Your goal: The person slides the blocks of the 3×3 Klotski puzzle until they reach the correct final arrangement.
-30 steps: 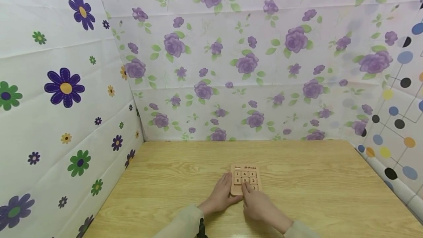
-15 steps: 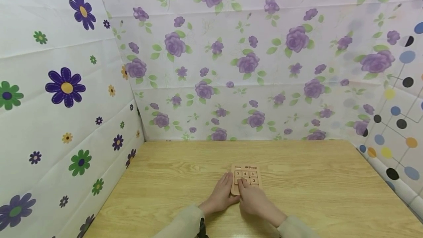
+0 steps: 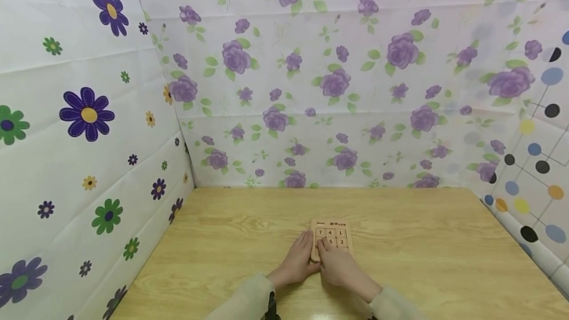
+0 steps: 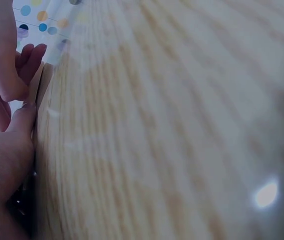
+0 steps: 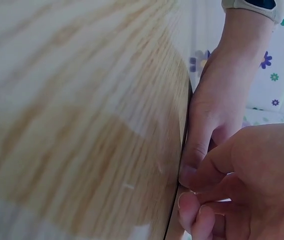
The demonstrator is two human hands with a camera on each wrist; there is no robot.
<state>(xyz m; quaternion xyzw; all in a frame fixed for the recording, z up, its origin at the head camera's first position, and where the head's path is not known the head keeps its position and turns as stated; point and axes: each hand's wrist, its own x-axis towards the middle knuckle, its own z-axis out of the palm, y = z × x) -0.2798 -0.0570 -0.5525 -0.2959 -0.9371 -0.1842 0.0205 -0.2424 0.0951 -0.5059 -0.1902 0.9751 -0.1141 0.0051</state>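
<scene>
A wooden number sliding puzzle (image 3: pixel 330 223) lies flat on the table in the head view. Tiles 7, 4 and 1 fill its top row, with 5 and 2 visible below. My left hand (image 3: pixel 297 260) holds the board, fingers along its left edge and thumb at the near edge. Fingertips of my right hand (image 3: pixel 341 266) touch the tiles at the left of the middle row. That hand hides the bottom row and the tile under the fingertips. In the right wrist view, my left thumb (image 5: pixel 196 145) lies against the board's edge beside my right hand (image 5: pixel 266 170).
The puzzle lies on a light wood-grain table (image 3: pixel 240 221). Flowered cloth (image 3: pixel 275 78) hangs behind it, daisy-print cloth (image 3: pixel 40 172) at the left and dotted cloth (image 3: pixel 540 186) at the right. A dark band (image 3: pixel 272 305) shows at my left sleeve.
My right fingertips have slid left across the puzzle, from the 5 tile to the left column. Tiles 8 and 3, seen earlier, are now covered. The left hand stays put.
</scene>
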